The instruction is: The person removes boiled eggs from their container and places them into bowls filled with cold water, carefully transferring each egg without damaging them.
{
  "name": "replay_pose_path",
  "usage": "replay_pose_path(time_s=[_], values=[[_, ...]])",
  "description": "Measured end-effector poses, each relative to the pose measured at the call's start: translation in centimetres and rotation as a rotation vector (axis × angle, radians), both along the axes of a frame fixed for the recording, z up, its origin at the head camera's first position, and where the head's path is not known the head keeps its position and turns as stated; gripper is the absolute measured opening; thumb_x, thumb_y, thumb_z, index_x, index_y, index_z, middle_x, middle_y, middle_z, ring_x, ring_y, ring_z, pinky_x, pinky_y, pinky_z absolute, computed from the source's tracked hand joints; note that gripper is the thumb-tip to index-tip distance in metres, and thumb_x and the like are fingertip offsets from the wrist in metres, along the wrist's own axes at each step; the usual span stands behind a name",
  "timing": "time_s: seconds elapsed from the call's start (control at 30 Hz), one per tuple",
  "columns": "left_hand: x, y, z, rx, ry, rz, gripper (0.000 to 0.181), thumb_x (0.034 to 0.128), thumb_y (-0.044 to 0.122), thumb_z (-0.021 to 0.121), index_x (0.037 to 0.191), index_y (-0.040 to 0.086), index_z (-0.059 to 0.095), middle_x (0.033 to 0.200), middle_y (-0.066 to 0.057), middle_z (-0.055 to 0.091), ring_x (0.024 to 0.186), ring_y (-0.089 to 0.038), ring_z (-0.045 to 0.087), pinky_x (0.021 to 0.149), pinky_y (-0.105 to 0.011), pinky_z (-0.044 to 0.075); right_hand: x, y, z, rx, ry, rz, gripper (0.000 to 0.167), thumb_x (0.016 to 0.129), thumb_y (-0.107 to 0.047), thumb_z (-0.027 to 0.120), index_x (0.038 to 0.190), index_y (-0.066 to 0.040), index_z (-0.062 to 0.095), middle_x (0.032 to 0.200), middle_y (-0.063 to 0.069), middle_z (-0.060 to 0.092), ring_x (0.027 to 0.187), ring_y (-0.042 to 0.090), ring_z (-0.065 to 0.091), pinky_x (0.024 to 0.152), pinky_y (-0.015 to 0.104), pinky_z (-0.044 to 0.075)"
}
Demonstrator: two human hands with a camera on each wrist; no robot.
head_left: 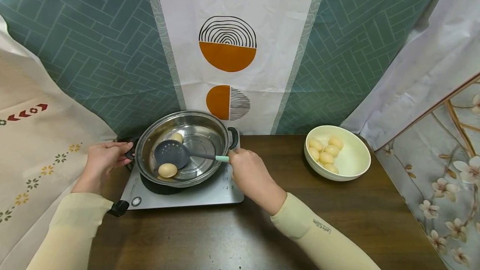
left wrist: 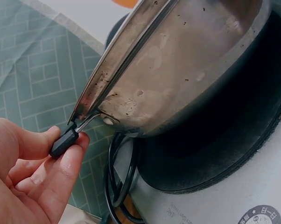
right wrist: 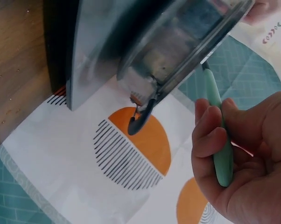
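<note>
A steel two-handled pot [head_left: 221,170] sits over the hob at left centre, its inside shiny with some liquid. My left hand [head_left: 106,157] pinches the pot's black side handle [left wrist: 65,141] between thumb and fingers. The green handle [right wrist: 222,161] of a skimmer is gripped in my right hand [head_left: 251,174], beside the pot's right side handle [head_left: 234,137]. Inside the pot lies the skimmer's dark perforated head [head_left: 172,153]. One tan egg [head_left: 167,170] is at the near side of that head, and another egg [head_left: 176,137] is just beyond it.
A pale cream bowl [head_left: 354,157] holding several eggs [head_left: 326,158] stands on the right of the wooden table [head_left: 285,224]. The white induction hob [head_left: 210,199] lies under the pot, with a black cable [left wrist: 113,172] at its left. Patterned cloths hang behind and at both sides.
</note>
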State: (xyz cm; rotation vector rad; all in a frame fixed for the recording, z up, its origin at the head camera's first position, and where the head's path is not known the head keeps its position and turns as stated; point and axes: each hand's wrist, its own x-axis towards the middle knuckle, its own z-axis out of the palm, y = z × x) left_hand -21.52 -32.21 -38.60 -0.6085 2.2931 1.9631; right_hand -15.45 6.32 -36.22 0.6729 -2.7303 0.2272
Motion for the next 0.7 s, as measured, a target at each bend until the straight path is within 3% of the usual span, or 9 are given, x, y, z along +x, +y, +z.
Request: replay_pose_path(time_s=[0.37,0.7], values=[[-0.1,0.0,0.0,-0.017,0.005,-0.009,0.007,0.0827,0.025,0.072,0.077,0.022,0.069,0.069,0.009,0.066,0.061,-0.006,0.066,0.06,-0.023,0.06,0.9,0.6,1.0,-0.013,-0.084,0.019,0.013,0.075,0.0,0.067,0.082,-0.01,0.071,0.072,-0.001,0.063,0.062,0.011,0.057,0.054,0.021,0.051],[0.2,0.0,0.0,0.061,0.043,-0.023,0.007,0.0832,0.022,0.071,0.076,0.021,0.07,0.068,0.007,0.069,0.062,-0.008,0.068,0.059,-0.023,0.06,1.0,1.2,1.8,-0.067,-0.203,0.031,0.011,0.079,-0.001,0.065,0.081,-0.009,0.072,0.069,-0.001,0.063,0.057,0.008,0.051,0.047,0.017,0.042]])
